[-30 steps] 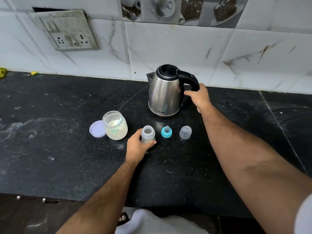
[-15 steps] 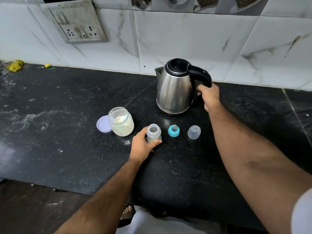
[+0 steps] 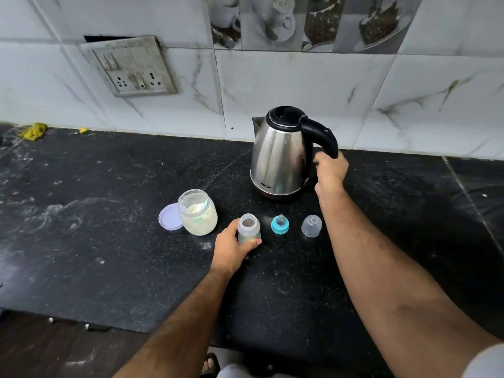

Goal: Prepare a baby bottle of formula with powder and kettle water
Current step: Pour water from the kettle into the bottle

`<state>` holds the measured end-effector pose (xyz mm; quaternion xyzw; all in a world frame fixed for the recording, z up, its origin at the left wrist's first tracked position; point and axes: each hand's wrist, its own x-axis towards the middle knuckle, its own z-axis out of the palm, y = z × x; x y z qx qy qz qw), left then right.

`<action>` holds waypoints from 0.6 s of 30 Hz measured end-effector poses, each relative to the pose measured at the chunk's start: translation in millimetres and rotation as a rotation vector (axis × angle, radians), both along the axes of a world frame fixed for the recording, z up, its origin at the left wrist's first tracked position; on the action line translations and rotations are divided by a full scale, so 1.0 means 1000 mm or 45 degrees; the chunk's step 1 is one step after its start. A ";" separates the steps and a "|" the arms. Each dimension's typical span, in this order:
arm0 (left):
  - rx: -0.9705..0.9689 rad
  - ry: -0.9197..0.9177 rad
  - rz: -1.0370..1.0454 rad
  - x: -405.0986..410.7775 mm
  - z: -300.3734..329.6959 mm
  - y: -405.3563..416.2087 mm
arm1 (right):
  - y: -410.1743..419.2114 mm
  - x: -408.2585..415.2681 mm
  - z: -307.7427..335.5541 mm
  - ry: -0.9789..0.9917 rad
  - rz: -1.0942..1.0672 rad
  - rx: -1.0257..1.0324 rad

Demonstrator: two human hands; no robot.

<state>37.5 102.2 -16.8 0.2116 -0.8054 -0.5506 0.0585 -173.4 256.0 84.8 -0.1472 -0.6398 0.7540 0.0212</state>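
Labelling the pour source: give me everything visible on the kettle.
The kettle has a shiny steel body, a black lid, shut, and a black loop handle. A small brand mark sits low on its side; the spout faces left. It stands upright on the black counter near the tiled wall. The right hand grips the handle's lower part.

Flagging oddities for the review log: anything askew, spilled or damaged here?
Yes. The switch plate hangs crooked, a dark gap showing above it. Pale powdery smears mark the black counter left of the open powder jar. Yellow scraps lie by the wall.
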 end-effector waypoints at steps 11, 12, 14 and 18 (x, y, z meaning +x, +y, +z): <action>-0.030 -0.052 -0.077 -0.001 0.008 -0.006 | 0.039 0.044 0.082 0.204 -0.156 -0.012; -0.038 -0.049 -0.077 -0.001 0.008 -0.006 | 0.044 0.051 0.087 0.223 -0.169 -0.006; -0.057 -0.039 -0.084 -0.002 0.007 -0.007 | 0.053 0.067 0.094 0.259 -0.191 -0.008; -0.048 -0.039 -0.106 -0.002 0.008 -0.008 | 0.069 0.104 0.098 0.321 -0.209 0.032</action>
